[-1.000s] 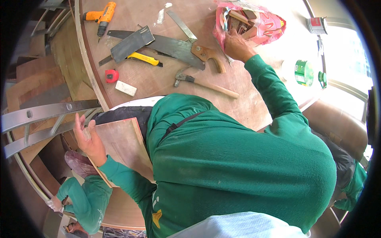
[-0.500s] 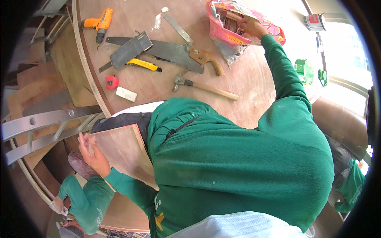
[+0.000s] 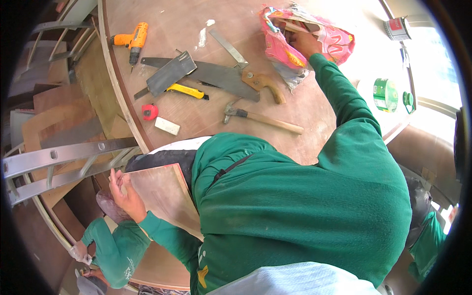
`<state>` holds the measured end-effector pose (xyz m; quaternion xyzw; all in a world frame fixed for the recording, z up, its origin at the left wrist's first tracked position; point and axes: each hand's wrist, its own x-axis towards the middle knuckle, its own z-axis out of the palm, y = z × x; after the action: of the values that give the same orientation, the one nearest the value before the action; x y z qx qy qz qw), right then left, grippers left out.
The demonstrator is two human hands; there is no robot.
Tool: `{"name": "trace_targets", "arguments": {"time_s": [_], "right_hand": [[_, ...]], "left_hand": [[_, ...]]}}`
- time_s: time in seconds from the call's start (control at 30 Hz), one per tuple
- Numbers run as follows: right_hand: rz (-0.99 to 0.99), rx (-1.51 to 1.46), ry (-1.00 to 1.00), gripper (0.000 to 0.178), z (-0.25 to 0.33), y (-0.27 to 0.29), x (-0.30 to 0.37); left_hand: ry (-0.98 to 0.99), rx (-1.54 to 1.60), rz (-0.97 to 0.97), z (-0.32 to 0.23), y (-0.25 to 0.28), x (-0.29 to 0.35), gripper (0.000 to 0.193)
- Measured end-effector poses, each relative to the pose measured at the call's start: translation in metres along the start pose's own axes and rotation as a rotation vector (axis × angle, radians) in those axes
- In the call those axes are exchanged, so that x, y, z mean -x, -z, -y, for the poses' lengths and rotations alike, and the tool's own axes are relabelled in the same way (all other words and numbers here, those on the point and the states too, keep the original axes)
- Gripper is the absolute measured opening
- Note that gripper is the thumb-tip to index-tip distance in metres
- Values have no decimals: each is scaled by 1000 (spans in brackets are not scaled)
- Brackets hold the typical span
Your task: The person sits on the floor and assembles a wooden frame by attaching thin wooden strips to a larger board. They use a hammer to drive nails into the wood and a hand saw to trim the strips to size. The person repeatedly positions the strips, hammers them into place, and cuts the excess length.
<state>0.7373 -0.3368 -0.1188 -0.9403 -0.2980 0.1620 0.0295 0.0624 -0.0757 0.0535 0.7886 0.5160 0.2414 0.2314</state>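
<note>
At the far right of the work surface, my right hand [image 3: 306, 44] reaches into a pink plastic bag [image 3: 339, 45]. Its fingers are hidden among the contents, where wood-coloured pieces show. Low on the left, my left hand [image 3: 129, 198] holds a flat wooden board [image 3: 160, 189] with a reddish edge against my side, its fingers pointing up along the board's edge. A hammer [image 3: 268, 121] lies nearest my body on the surface. Beyond it are a handsaw [image 3: 223, 80], a dark rectangular blade tool [image 3: 169, 76] and a yellow utility knife [image 3: 187, 91].
An orange drill [image 3: 135, 40], red tape measure [image 3: 149, 112], white block [image 3: 167, 126] and metal strip [image 3: 227, 46] lie on the wooden surface [image 3: 305, 105]. A green-labelled bottle [image 3: 385, 95] and tin [image 3: 397, 29] stand right. Left are a ladder [image 3: 73, 158] and a co-worker [image 3: 115, 250].
My right hand has gone deeper into the bag and a little left, and the bag's opening has shifted. My left hand keeps its hold on the board. The whole view has shifted slightly.
</note>
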Motion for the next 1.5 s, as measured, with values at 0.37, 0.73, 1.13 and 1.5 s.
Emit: {"name": "trace_targets", "arguments": {"time_s": [0.37, 0.73, 1.13, 1.5], "right_hand": [[-65, -1, -52, 42, 7, -24, -50], [21, 181, 213, 54, -164, -134, -189], [-10, 997, 359, 18, -116, 2, -62], [-210, -544, 745, 31, 229, 113, 128]], "left_hand": [[54, 40, -56, 18, 1, 20, 47], [-165, 212, 32, -26, -32, 1, 43], [-292, 331, 36, -46, -44, -21, 42], [-463, 398, 124, -100, -95, -51, 35]]}}
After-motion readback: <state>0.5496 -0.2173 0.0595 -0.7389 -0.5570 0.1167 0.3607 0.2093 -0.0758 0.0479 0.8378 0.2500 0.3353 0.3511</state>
